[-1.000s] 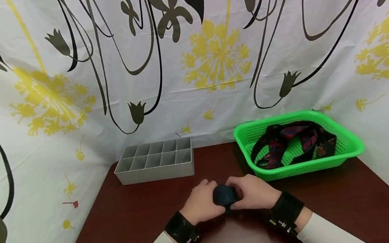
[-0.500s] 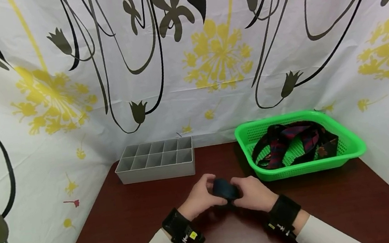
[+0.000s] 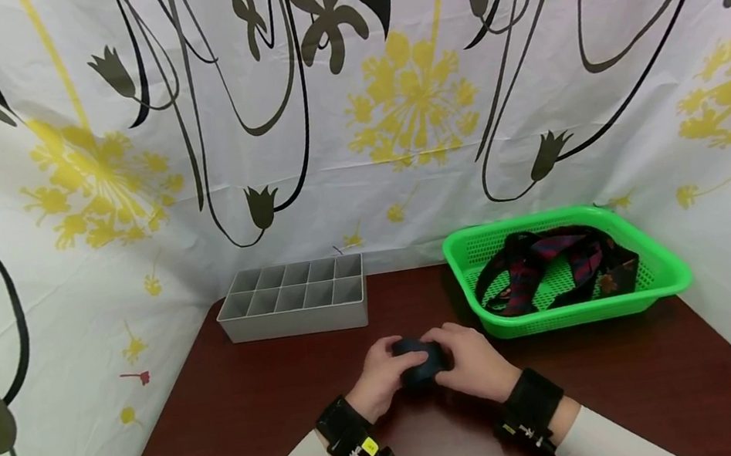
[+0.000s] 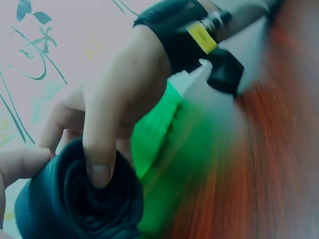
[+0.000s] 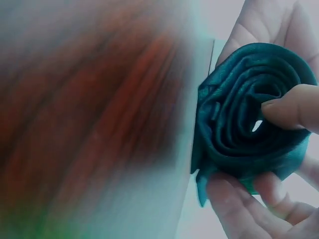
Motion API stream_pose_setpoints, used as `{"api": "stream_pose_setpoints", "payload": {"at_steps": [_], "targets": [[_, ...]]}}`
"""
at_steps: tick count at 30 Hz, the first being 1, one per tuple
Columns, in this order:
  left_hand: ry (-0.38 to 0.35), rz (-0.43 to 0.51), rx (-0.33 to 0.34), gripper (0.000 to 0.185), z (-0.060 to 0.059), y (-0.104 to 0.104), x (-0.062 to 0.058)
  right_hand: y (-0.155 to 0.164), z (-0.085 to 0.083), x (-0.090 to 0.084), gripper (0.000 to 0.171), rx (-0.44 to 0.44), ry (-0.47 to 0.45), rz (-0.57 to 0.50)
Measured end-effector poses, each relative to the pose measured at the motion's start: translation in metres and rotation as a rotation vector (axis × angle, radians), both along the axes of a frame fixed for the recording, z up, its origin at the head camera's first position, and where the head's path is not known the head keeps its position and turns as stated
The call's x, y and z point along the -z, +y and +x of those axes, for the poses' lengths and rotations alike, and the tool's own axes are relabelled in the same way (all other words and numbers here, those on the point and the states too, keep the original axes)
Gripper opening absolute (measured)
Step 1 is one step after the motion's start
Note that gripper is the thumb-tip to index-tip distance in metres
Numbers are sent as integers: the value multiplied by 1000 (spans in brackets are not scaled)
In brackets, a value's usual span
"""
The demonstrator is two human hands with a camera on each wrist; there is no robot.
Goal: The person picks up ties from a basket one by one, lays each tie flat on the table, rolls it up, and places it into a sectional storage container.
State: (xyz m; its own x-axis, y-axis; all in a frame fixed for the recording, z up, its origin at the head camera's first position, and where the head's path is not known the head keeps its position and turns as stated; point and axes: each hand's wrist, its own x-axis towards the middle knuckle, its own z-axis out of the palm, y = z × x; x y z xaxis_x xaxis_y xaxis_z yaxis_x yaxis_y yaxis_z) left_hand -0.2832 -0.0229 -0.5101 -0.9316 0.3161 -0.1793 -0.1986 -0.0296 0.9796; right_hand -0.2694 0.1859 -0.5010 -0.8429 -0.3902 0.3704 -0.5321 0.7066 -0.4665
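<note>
A dark teal necktie (image 3: 422, 373), wound into a thick roll, is held just above the table between both hands. In the head view my left hand (image 3: 381, 375) grips its left side, the thumb lying across the roll. Curled about the right side are the fingers of my right hand (image 3: 474, 365). The right wrist view shows the coiled layers of the necktie (image 5: 249, 162) end-on, with a thumb at the core and a loose end sticking out at lower left. Coils of the necktie (image 4: 45, 209) also show in the left wrist view, a thumb tip inside them.
At the back left of the dark red-brown table (image 3: 259, 422) stands a grey divided tray (image 3: 295, 323). A green basket (image 3: 581, 316) at the back right contains dark patterned straps, probably neckties (image 3: 520, 280). A flowered cloth (image 3: 418, 205) hangs behind the table.
The roll has been turned and tilted between the hands. My left thumb has shifted from the roll's near side onto its upper face; my right hand keeps its grip.
</note>
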Motion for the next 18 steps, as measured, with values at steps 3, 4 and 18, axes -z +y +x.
{"api": "stream_pose_setpoints", "payload": {"at_steps": [3, 4, 18], "targets": [[4, 24, -28, 87, 1, 0, 0, -3, 2, -1, 53, -4, 20, -25], [12, 28, -38, 87, 1, 0, 0, -4, 3, -1, 56, -9, 21, -37], [125, 108, -234, 83, -41, -46, -31, 7, -7, 10, 72, -125, -39, -338]]}}
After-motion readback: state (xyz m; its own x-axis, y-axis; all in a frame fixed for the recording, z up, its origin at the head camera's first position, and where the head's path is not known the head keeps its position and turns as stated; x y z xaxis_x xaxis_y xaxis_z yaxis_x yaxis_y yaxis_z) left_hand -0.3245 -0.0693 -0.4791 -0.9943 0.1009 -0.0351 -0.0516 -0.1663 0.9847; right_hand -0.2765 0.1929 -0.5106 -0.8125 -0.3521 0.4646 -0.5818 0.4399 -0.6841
